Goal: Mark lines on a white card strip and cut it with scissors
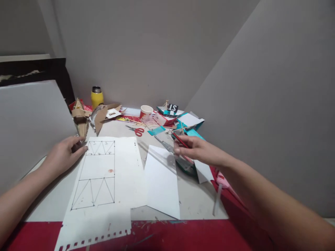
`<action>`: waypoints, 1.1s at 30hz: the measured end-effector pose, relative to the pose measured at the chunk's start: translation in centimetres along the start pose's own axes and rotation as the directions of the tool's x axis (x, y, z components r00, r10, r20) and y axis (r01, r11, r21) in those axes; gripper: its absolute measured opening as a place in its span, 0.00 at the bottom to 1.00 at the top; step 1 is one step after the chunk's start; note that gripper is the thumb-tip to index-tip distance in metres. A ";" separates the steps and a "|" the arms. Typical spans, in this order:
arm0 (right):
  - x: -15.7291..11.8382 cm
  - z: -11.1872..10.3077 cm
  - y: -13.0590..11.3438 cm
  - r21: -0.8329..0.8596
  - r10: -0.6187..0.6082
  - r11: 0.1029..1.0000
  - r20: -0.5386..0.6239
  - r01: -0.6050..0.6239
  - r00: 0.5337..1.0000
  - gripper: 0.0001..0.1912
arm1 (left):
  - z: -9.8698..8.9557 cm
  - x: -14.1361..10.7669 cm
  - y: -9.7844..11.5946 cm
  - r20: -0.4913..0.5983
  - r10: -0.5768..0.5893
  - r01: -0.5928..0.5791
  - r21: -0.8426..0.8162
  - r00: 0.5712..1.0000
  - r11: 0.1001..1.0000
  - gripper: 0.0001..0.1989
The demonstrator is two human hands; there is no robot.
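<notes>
Pinching a slim red pen (pixel 181 140), the right grip (pixel 195 150) hovers above the table (pixel 191 210), right of the red-handled scissors (pixel 139 131). The left grip (pixel 62 152) curls at the drawn sheet's (pixel 98 166) upper-left edge; whether it clasps anything, I cannot tell.

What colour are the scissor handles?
Red: the scissor handles show best in the head view, beside the turquoise piece.

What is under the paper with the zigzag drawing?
Beside the paper you can see a white surface, and a red surface shows around its notched lower end. Whatever lies beneath the middle is covered, so I can't tell.
</notes>
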State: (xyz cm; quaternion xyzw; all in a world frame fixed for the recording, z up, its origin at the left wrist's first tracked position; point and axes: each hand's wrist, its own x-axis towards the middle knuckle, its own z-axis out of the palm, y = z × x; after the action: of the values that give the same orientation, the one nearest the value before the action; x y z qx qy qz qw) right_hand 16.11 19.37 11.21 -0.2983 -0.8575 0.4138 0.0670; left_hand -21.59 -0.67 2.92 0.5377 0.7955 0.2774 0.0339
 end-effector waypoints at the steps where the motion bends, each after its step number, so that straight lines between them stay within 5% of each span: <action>1: -1.2 -0.1 0.8 0.029 0.050 0.998 0.000 -0.050 0.999 0.15 | -0.1 0.0 0.1 0.012 -0.025 0.025 0.039 1.000 0.999 0.20; 9: -6.3 2.0 4.8 0.082 0.194 0.978 -0.017 -0.192 0.981 0.17 | -0.5 0.6 -0.3 0.095 -0.020 0.008 0.128 0.995 0.992 0.19; 12: -6.3 2.7 4.7 0.054 0.161 0.986 -0.024 -0.160 0.987 0.15 | -0.3 -0.6 2.7 0.090 0.015 -0.030 0.169 0.996 0.985 0.22; 14: -6.0 3.1 4.4 0.066 0.152 0.986 -0.009 -0.151 0.988 0.14 | 0.5 -2.4 6.5 0.163 0.180 -0.206 0.157 0.970 0.966 0.26; 16: -5.7 3.5 4.2 0.079 0.151 0.985 0.000 -0.151 0.989 0.14 | 1.7 -4.7 10.8 0.333 0.365 -0.415 0.091 0.869 0.905 0.27; 19: -5.3 4.1 3.9 0.085 0.120 0.989 -0.008 -0.119 0.993 0.12 | 3.5 -7.4 15.6 0.612 0.508 -0.576 -0.102 0.607 0.811 0.34; 21: -5.1 4.5 3.9 0.105 0.100 0.989 0.002 -0.099 0.995 0.12 | 4.1 -8.2 16.9 0.678 0.509 -0.579 -0.150 0.530 0.802 0.35; 29: -3.7 4.5 3.7 0.177 0.078 0.980 0.077 -0.091 0.994 0.12 | 2.3 -8.1 16.2 0.801 0.297 -0.500 0.004 0.520 0.866 0.37; 33: -3.1 3.3 4.1 0.224 0.080 0.968 0.140 -0.110 0.987 0.13 | 1.5 -8.7 16.4 0.815 0.185 -0.462 0.112 0.549 0.880 0.38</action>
State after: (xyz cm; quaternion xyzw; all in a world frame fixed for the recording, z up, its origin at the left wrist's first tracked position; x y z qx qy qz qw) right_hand 19.33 17.33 6.40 -0.3017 -0.7907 0.5322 0.0253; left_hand -3.66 -3.29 7.34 0.7405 0.6174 -0.1147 0.2394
